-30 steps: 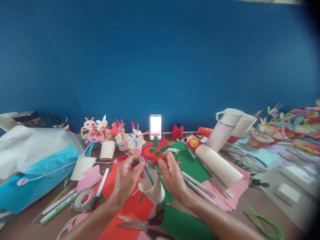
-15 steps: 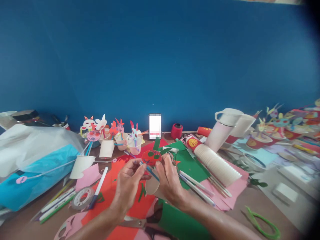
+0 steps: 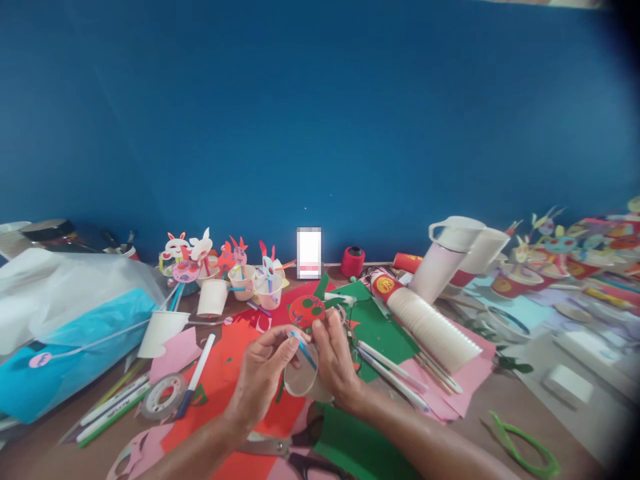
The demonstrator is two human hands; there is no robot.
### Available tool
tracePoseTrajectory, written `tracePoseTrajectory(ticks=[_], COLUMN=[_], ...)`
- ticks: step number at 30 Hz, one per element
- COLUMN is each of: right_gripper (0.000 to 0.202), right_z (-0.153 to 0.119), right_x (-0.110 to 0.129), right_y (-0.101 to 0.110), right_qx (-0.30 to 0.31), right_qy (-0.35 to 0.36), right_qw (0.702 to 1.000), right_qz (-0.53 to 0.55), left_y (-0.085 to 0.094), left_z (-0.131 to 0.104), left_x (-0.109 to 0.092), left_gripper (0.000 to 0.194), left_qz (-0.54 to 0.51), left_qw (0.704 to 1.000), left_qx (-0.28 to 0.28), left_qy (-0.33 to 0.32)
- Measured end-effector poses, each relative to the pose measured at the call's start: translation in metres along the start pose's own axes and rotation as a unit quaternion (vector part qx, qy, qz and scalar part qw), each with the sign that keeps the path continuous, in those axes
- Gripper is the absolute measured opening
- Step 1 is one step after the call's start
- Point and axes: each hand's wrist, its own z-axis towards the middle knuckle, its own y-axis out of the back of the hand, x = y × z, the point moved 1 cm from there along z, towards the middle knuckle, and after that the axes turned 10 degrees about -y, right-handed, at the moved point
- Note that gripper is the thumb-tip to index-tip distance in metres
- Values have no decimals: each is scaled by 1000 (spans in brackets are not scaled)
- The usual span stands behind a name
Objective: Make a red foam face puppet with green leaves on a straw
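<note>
Between my hands is a red paper face (image 3: 306,311) with green eyes and green ears. My right hand (image 3: 336,353) has its fingers closed on the face's right edge and lies against a white paper cup (image 3: 300,379). A blue strip (image 3: 306,352) crosses the cup's mouth. My left hand (image 3: 267,367) pinches the upper end of this strip between thumb and fingers. Beneath both hands lie red paper (image 3: 215,373) and green paper (image 3: 365,437), with scissors (image 3: 270,445) close to the front edge.
Finished paper figures in cups (image 3: 243,277) stand at the back left. Tape (image 3: 164,397) and markers (image 3: 113,413) lie at the left. A stack of cups (image 3: 435,327), a white jug (image 3: 440,260) and green-handled scissors (image 3: 525,447) are on the right.
The red face has risen and tilted slightly, apart from my left fingers. The cup shows more of its inside, and my left hand has shifted a little to the right.
</note>
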Motion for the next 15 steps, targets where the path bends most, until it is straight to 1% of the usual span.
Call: tracePoseTrajectory(ticks=[2,5,7,9,11,13,15], right_gripper=[30,26,24,19,15,12,11], right_z=[1,9,14,19,23,27,33], right_x=[2,6,12,18,24,31,36], right_y=[0,-1,-3,-4,-4,-2,2], right_qx=[6,-3,3,17,29,50,87], right_qy=[-17,-76,-131,-187,-224,-238,-243], right_qw=[999,990,976,953,931,909,878], right_qz=[34,115,175,236,286,337,402], left_y=[0,-2,-3,-4,-3,0,3], left_z=[1,3,4,5,5,7,9], left_x=[0,-2,-5,-9,-13,-17,-19], left_gripper=[16,17,17,17,17,18,19], left_qz=[3,3,9,25,40,47,54], left_qw=[1000,999,999,999,999,999,998], left_qx=[15,35,40,35,22,6,-4], left_qy=[-4,-13,-14,-11,-7,2,18])
